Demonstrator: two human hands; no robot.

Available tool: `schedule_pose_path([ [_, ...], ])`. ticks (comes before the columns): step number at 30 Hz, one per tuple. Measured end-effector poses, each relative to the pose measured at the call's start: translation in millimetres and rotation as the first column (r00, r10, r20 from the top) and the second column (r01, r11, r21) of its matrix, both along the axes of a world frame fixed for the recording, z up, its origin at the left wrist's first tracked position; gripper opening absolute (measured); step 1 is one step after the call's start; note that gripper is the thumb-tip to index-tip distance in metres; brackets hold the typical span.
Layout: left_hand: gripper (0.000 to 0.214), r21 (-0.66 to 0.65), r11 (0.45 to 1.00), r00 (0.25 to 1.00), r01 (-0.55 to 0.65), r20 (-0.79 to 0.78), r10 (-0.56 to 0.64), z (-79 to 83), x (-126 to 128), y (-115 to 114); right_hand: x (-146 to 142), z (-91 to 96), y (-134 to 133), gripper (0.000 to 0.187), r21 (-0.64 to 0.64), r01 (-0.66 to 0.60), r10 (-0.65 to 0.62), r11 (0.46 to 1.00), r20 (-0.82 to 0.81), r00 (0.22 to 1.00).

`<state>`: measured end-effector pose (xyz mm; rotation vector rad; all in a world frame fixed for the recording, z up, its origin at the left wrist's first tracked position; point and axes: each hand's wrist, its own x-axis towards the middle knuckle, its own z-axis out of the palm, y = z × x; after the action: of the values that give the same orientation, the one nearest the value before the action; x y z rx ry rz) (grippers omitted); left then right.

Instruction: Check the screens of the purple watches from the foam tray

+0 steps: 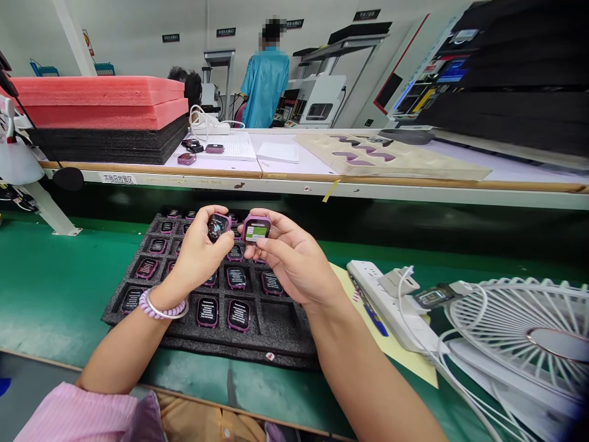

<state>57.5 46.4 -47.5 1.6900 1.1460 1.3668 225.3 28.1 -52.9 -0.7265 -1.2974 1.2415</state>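
My left hand (202,245) is closed around a purple smartwatch without a strap, its dark screen (218,227) lit with a round dial. Just right of it, my right hand (292,255) grips a second purple smartwatch (256,229) with a green and white pattern on its display. Both are held up over a black foam tray (184,341). Several more purple watch bodies sit in the tray's pockets, such as one watch (238,315) near the front, with lines of white text on their screens. My forearms and hands hide part of the tray.
A white power strip (391,307) and a white fan (519,331) stand at the right with loose cables. Above runs a shelf with pink foam sheets (105,101) and a beige tray (317,150) of purple pieces. A person in blue (265,86) stands beyond.
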Motion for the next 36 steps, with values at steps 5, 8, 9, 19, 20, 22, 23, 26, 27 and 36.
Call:
schedule_pose_path([
  [5,0.038,0.002,1.000,0.999,0.030,0.026,-0.030,0.1,1.0,-0.3,-0.4,0.4,-0.1,0.047,-0.009,-0.006,0.006,1.000,-0.027,1.000],
  [8,0.037,0.008,1.000,0.999,0.026,0.020,-0.026,0.1,0.6,-0.1,-0.3,0.4,0.1,0.046,-0.006,0.001,-0.001,1.000,-0.014,1.000],
  [9,0.037,0.004,1.000,1.000,0.022,0.012,-0.022,0.1,0.3,-0.1,-0.2,0.3,0.2,0.046,-0.002,0.001,-0.001,1.000,-0.010,1.000],
  [19,0.053,-0.103,0.984,0.962,0.148,0.245,-0.120,3.6,2.9,-1.1,0.1,0.2,0.9,0.047,-0.009,0.004,-0.005,1.000,-0.035,0.999],
  [20,0.056,-0.151,0.970,0.944,0.193,0.299,-0.141,5.3,3.4,-1.8,0.4,0.3,1.2,0.047,-0.016,0.007,-0.008,1.000,-0.052,0.999],
  [22,0.056,-0.227,0.933,0.896,0.279,0.412,-0.167,8.4,3.5,-3.2,1.1,0.4,2.0,0.048,-0.031,0.010,-0.013,0.999,-0.090,0.996],
  [23,0.054,-0.247,0.916,0.867,0.317,0.466,-0.174,9.5,3.1,-3.6,1.5,0.4,2.6,0.048,-0.040,0.009,-0.013,0.999,-0.107,0.994],
  [26,0.047,-0.250,0.887,0.803,0.388,0.565,-0.191,10.2,0.8,-3.1,2.8,0.9,4.0,0.046,-0.063,-0.004,-0.004,0.998,-0.134,0.991],
  [27,0.046,-0.241,0.887,0.794,0.394,0.575,-0.197,9.8,0.0,-2.6,3.1,1.1,4.3,0.046,-0.068,-0.009,-0.001,0.998,-0.139,0.990],
  [36,0.040,-0.182,0.909,0.826,0.376,0.510,-0.240,7.3,-0.2,-1.5,1.9,1.4,4.4,0.042,-0.057,-0.020,0.010,0.998,-0.171,0.985],
])
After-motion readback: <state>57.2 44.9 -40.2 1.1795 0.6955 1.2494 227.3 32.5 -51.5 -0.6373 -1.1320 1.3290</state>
